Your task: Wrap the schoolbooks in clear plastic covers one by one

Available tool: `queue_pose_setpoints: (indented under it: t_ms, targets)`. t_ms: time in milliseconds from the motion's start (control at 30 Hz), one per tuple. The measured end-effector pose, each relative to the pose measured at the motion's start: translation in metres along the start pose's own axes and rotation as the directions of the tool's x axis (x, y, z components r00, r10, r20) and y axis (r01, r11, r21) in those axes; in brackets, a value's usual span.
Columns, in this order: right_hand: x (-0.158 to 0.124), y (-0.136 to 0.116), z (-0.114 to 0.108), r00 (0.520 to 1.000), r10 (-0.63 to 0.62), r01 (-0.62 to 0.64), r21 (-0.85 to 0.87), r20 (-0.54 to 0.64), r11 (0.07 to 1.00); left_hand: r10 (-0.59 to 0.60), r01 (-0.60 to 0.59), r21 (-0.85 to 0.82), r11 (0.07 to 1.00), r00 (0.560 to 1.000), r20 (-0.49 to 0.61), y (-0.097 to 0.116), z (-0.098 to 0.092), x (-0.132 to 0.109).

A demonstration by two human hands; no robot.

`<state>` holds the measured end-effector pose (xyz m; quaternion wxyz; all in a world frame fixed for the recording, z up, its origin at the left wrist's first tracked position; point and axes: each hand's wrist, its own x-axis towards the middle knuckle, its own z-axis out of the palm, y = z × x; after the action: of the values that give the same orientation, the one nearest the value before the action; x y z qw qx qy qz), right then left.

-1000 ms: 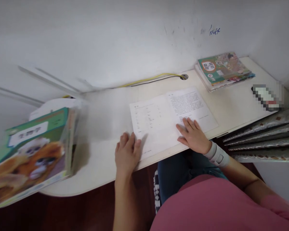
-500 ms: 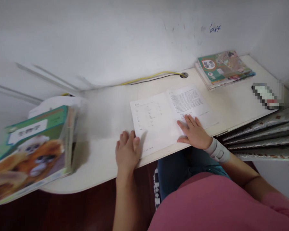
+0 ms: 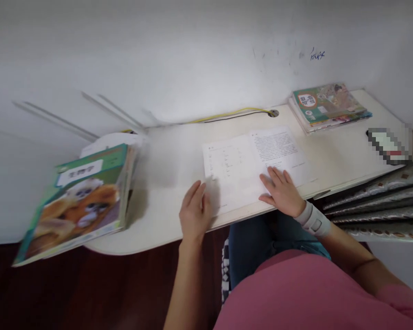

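An open book (image 3: 232,160) with printed white pages lies on the white desk before me. My right hand (image 3: 282,192) rests on the lower part of its right page, fingers spread and holding nothing. Beside the lower left edge of the book is my left hand (image 3: 195,211), empty, with its fingers stretched out and the thumb a little apart. Whether the left fingertips touch the page is hard to see. A grey band (image 3: 313,219) goes round my right wrist.
A stack of books with monkeys on its top cover (image 3: 86,197) stands at the desk's left end. More books (image 3: 330,104) are piled at the back right, near a pixelated phone-like object (image 3: 388,145). A yellow cable (image 3: 227,114) runs along the wall into a hole.
The view has swung left, so the desk things sit farther right and the left stack shows more fully. My left hand's fingers have straightened and lifted slightly. My right hand stays on the page.
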<state>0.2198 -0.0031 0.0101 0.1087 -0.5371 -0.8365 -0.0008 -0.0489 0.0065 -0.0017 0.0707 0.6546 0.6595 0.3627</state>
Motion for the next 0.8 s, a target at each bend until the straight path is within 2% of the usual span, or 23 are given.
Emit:
queue_pose_setpoints:
  t_ms: [67,133,233,300,367,433,500,533,600,700,800]
  targets:
    - [-0.008,-0.003,0.005,0.998,-0.048,0.048,0.014,-0.029,0.999,-0.133,0.142,-0.094,0.985,0.986,0.097,0.003,0.001,-0.001]
    - [-0.013,-0.008,0.009,0.997,-0.067,0.068,0.013,-0.038,0.998,-0.299,0.334,-0.234,0.913,0.938,0.173,0.004,0.002,0.001]
    - [-0.016,-0.015,0.013,0.997,-0.073,0.073,-0.011,-0.031,0.997,-0.448,0.520,-0.526,0.673,0.852,0.269,0.005,-0.004,0.012]
    - [-0.015,-0.017,0.015,0.997,-0.073,0.072,-0.030,-0.026,0.997,-0.492,0.587,-0.640,0.495,0.797,0.350,0.005,-0.011,0.023]
    - [-0.013,-0.018,0.015,0.997,-0.073,0.072,-0.042,-0.022,0.997,-0.515,0.658,-0.650,0.380,0.734,0.442,0.006,-0.019,0.032]
    - [-0.013,-0.019,0.016,0.997,-0.075,0.074,-0.044,-0.020,0.996,-0.504,0.730,-0.594,0.339,0.674,0.540,0.007,-0.023,0.039]
    - [-0.013,-0.019,0.016,0.997,-0.075,0.075,-0.036,-0.019,0.997,-0.462,0.768,-0.522,0.372,0.641,0.613,0.011,-0.023,0.041]
    - [-0.013,-0.020,0.016,0.997,-0.074,0.074,-0.028,-0.019,0.997,-0.442,0.769,-0.496,0.403,0.639,0.630,0.015,-0.021,0.041]
    - [-0.012,-0.020,0.015,0.997,-0.069,0.069,-0.003,-0.020,0.998,-0.426,0.737,-0.490,0.464,0.672,0.606,0.025,-0.018,0.041]
    - [-0.010,-0.017,0.009,0.999,-0.050,0.050,0.085,-0.008,0.995,-0.418,0.645,-0.543,0.538,0.763,0.493,0.046,-0.020,0.047]
    - [-0.005,-0.002,-0.006,0.998,-0.055,0.054,0.301,-0.005,0.952,-0.323,0.506,-0.589,0.631,0.861,0.393,0.079,-0.030,0.064]
